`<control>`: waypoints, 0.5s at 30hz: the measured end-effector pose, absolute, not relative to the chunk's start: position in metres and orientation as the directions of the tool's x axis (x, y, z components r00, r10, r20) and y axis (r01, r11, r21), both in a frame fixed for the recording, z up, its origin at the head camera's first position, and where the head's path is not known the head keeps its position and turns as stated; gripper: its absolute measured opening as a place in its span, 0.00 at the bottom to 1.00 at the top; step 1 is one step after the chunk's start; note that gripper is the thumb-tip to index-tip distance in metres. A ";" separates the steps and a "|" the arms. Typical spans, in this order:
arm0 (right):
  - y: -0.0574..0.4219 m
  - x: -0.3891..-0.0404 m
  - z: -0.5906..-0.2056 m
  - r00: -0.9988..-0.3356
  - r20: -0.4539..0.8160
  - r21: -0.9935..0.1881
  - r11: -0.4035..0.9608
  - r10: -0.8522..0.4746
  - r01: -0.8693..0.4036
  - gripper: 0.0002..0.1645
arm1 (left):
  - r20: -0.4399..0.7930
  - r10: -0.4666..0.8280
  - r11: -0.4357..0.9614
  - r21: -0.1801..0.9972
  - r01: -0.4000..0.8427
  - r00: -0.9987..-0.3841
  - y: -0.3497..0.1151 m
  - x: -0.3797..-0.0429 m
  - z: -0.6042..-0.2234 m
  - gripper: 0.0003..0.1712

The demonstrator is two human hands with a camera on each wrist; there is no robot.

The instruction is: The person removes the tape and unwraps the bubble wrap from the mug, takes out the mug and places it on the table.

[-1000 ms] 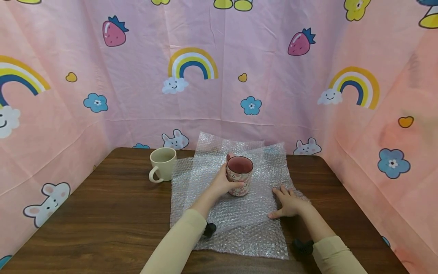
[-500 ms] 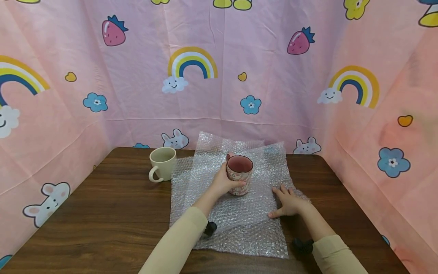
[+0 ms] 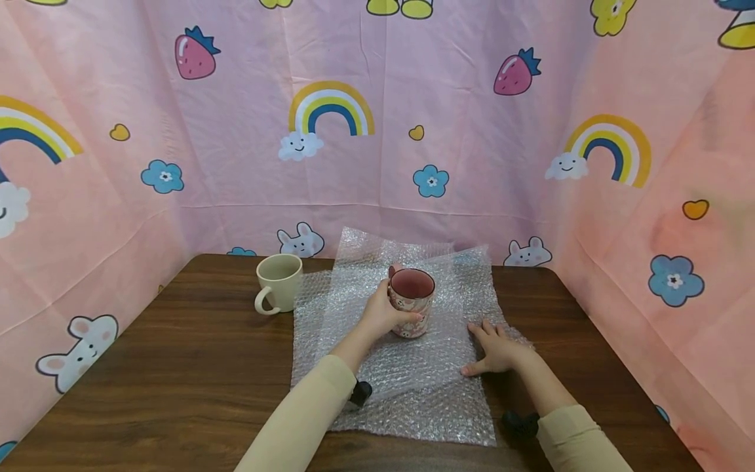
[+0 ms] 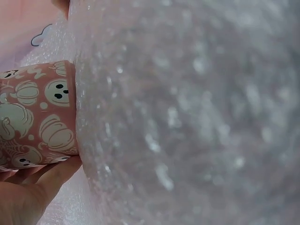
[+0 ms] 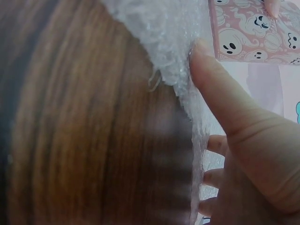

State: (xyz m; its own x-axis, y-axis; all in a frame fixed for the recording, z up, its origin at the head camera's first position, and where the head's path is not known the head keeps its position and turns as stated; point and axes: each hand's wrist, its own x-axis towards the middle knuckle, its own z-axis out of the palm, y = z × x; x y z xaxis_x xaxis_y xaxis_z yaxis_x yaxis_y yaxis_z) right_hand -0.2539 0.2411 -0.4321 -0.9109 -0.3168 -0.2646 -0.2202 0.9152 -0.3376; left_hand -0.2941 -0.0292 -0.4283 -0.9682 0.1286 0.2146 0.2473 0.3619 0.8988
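Note:
A pink mug [image 3: 412, 305] with white ghost and pumpkin patterns stands upright on overlapping sheets of bubble wrap [image 3: 413, 419]. My left hand [image 3: 380, 316] grips it from the left side, thumb across the front and fingers behind. In the left wrist view, fingers [image 4: 56, 180] lie against the patterned mug wall [image 4: 37, 112]. To the right, my right hand [image 3: 498, 351] rests on the bubble wrap's right edge with fingers spread. The right wrist view has its thumb [image 5: 220, 89] touching the sheet, with several fingertips along the edge.
A cream mug [image 3: 280, 282] stands at the back left, beside the wrap, its handle toward the front. Dark wooden table [image 3: 177, 367] surrounds the sheets. A patterned pink cloth [image 3: 377, 177] hangs behind the table and along both sides.

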 end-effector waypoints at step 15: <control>0.241 -0.253 -0.431 -0.912 -0.258 -0.345 0.912 -0.317 -0.220 0.67 | 0.233 0.140 0.346 0.899 0.268 -0.962 -0.030 -0.292 -0.426 0.53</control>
State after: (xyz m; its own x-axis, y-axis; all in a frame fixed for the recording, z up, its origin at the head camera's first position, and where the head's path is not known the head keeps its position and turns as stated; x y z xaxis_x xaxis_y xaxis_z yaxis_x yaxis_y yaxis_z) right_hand -0.2529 0.2412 -0.4309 -0.9124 -0.3174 -0.2584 -0.2198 0.9125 -0.3451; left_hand -0.2922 -0.0301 -0.4262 -0.9624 0.1401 0.2327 0.2678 0.3457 0.8993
